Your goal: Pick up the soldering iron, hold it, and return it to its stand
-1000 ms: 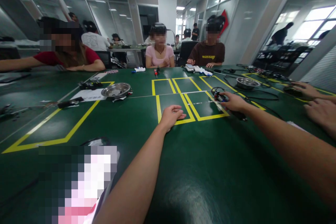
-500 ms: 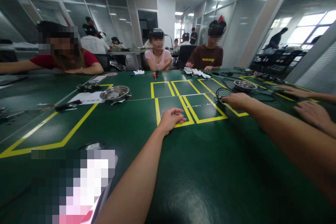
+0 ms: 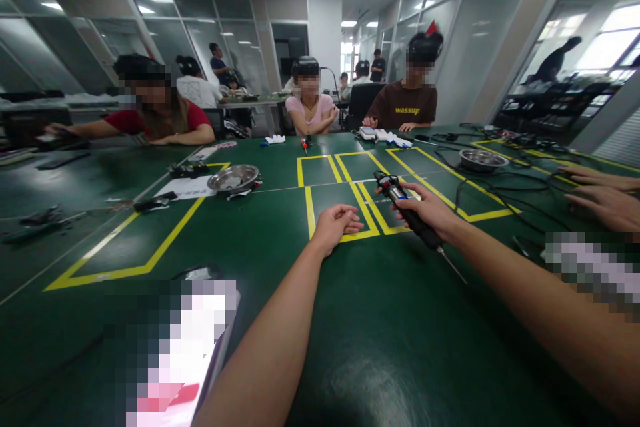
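My left hand rests on the green table by the front of a yellow taped box. Its fingers are loosely curled and somewhat apart, holding nothing. Above the neighbouring taped boxes, my right hand is closed around a bundle of hand tools. A thin metal screwdriver shaft sticks out below toward the lower right. Dark tool ends with orange-red bits and a shiny metal part stick out at the upper left; their exact kinds are hard to tell.
Metal bowls stand left and right. Black cables spread at right, near another person's hands. A blurred-out phone-like slab lies at lower left. White gloves and a red screwdriver lie at the far edge.
My right hand has come nearer and slightly left, bringing the tools over the taped boxes into clear view. My left hand stays on the table. The view has shifted slightly left.
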Action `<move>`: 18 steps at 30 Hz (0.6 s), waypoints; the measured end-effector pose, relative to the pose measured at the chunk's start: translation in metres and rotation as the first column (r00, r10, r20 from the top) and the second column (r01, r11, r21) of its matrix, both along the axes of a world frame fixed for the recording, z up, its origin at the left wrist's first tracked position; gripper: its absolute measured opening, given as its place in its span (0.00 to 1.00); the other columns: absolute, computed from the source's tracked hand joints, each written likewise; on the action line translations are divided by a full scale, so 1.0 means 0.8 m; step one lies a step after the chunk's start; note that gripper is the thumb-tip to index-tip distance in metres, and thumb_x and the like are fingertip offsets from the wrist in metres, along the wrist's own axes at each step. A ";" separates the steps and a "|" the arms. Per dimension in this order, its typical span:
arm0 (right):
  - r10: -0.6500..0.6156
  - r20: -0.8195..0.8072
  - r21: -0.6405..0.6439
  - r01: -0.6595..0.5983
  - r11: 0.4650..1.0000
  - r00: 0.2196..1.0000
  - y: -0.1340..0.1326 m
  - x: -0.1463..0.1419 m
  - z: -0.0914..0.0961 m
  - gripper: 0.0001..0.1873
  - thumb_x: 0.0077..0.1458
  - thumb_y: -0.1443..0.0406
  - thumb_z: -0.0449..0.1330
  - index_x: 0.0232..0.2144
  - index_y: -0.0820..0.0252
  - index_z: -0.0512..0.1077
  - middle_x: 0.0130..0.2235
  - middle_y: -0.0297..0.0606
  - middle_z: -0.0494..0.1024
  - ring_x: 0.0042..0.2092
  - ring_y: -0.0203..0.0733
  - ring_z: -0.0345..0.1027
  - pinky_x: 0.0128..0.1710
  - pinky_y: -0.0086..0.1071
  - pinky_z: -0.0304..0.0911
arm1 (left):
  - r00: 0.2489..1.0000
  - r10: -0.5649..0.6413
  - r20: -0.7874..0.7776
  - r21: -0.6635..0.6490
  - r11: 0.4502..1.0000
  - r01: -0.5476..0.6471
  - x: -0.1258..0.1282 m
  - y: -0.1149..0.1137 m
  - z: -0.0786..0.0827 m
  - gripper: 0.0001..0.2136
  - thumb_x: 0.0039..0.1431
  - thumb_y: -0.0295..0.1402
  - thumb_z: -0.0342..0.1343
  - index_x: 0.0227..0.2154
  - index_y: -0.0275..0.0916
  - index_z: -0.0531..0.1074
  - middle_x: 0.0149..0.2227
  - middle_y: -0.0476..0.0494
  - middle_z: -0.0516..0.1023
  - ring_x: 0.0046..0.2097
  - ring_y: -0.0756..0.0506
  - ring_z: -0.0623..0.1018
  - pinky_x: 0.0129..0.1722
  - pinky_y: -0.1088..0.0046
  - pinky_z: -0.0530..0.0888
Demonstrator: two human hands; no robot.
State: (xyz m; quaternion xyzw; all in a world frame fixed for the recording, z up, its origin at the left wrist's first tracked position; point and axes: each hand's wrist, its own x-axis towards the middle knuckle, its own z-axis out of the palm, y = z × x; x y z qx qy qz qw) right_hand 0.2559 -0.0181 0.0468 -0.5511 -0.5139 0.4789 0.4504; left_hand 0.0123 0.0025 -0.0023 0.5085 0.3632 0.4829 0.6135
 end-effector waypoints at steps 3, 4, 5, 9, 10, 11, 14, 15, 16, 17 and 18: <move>0.061 -0.296 0.033 -0.053 0.998 0.953 -0.029 -0.048 -0.014 0.40 0.51 0.65 0.65 0.63 0.50 0.55 0.37 0.40 0.79 0.31 0.40 0.75 0.24 0.31 0.71 | 0.998 0.049 0.044 -0.027 0.998 -0.048 0.000 0.004 -0.003 0.14 0.61 0.39 0.57 0.41 0.31 0.70 0.36 0.35 0.79 0.34 0.43 0.82 0.35 0.67 0.79; 0.081 -0.343 0.043 -0.070 0.997 0.936 -0.036 -0.059 -0.018 0.40 0.51 0.65 0.65 0.63 0.50 0.55 0.36 0.39 0.79 0.30 0.40 0.74 0.24 0.30 0.71 | 0.997 0.050 0.051 -0.034 0.998 -0.048 0.001 0.006 -0.003 0.16 0.62 0.42 0.56 0.41 0.31 0.70 0.36 0.34 0.79 0.34 0.42 0.82 0.35 0.66 0.79; 0.101 -0.370 0.047 -0.090 0.995 0.924 -0.043 -0.066 -0.022 0.39 0.51 0.64 0.66 0.63 0.49 0.55 0.36 0.38 0.79 0.30 0.40 0.74 0.23 0.30 0.71 | 0.998 0.042 0.055 -0.039 0.998 -0.040 0.001 0.006 -0.004 0.18 0.61 0.45 0.55 0.41 0.31 0.69 0.37 0.33 0.79 0.34 0.42 0.82 0.35 0.66 0.79; 0.163 -0.394 0.030 -0.164 0.986 0.904 -0.057 -0.073 -0.036 0.39 0.52 0.64 0.65 0.63 0.48 0.56 0.33 0.36 0.79 0.26 0.39 0.73 0.21 0.30 0.70 | 0.999 -0.001 0.044 -0.031 1.000 0.002 0.003 0.006 -0.002 0.19 0.59 0.47 0.57 0.40 0.32 0.68 0.37 0.32 0.80 0.33 0.42 0.82 0.34 0.65 0.79; 0.180 -0.392 0.032 -0.182 0.983 0.902 -0.059 -0.072 -0.038 0.39 0.52 0.64 0.65 0.63 0.48 0.56 0.33 0.36 0.79 0.25 0.38 0.73 0.21 0.30 0.70 | 0.999 -0.004 0.038 -0.036 0.999 0.005 0.004 0.005 -0.001 0.18 0.59 0.45 0.58 0.39 0.33 0.68 0.36 0.33 0.80 0.33 0.42 0.82 0.34 0.65 0.79; 0.197 -0.390 0.038 -0.198 0.979 0.900 -0.060 -0.071 -0.039 0.39 0.52 0.64 0.65 0.63 0.48 0.55 0.33 0.36 0.79 0.24 0.37 0.72 0.21 0.30 0.70 | 0.999 -0.007 0.033 -0.043 0.999 0.008 0.004 0.005 -0.001 0.17 0.58 0.43 0.59 0.38 0.33 0.68 0.35 0.33 0.80 0.33 0.42 0.82 0.35 0.65 0.80; 0.221 -0.387 0.056 -0.216 0.975 0.895 -0.064 -0.068 -0.037 0.40 0.51 0.64 0.65 0.64 0.50 0.55 0.32 0.36 0.79 0.23 0.36 0.71 0.20 0.29 0.69 | 0.999 -0.020 0.036 -0.059 0.998 0.022 0.004 0.003 0.000 0.14 0.58 0.39 0.60 0.36 0.33 0.68 0.33 0.34 0.80 0.33 0.42 0.82 0.36 0.64 0.80; 0.217 -0.393 0.059 -0.212 0.976 0.893 -0.066 -0.068 -0.035 0.40 0.51 0.64 0.65 0.64 0.51 0.55 0.33 0.36 0.79 0.23 0.36 0.71 0.20 0.29 0.69 | 0.999 -0.023 0.039 -0.061 0.998 0.026 0.004 0.002 0.001 0.13 0.58 0.38 0.60 0.36 0.33 0.68 0.33 0.34 0.80 0.33 0.42 0.82 0.36 0.65 0.80; 0.213 -0.401 0.058 -0.208 0.977 0.891 -0.067 -0.068 -0.033 0.40 0.51 0.65 0.65 0.64 0.51 0.55 0.33 0.36 0.80 0.23 0.36 0.71 0.20 0.29 0.69 | 0.999 -0.024 0.043 -0.062 0.998 0.026 0.004 0.002 0.002 0.12 0.58 0.38 0.60 0.35 0.32 0.68 0.33 0.34 0.80 0.33 0.42 0.82 0.36 0.65 0.79; 0.207 -0.410 0.056 -0.202 0.978 0.888 -0.068 -0.069 -0.031 0.40 0.51 0.65 0.65 0.63 0.52 0.55 0.34 0.37 0.80 0.23 0.36 0.71 0.20 0.28 0.69 | 0.998 -0.026 0.050 -0.067 0.997 0.029 0.003 0.001 0.004 0.12 0.58 0.37 0.60 0.34 0.32 0.68 0.33 0.33 0.80 0.33 0.42 0.82 0.36 0.65 0.79; 0.200 -0.419 0.054 -0.196 0.979 0.885 -0.069 -0.069 -0.029 0.40 0.50 0.65 0.65 0.63 0.52 0.55 0.34 0.37 0.80 0.24 0.36 0.72 0.20 0.28 0.69 | 0.998 -0.029 0.055 -0.075 0.997 0.033 0.003 0.000 0.007 0.11 0.58 0.36 0.60 0.34 0.31 0.69 0.32 0.33 0.80 0.33 0.42 0.82 0.35 0.66 0.79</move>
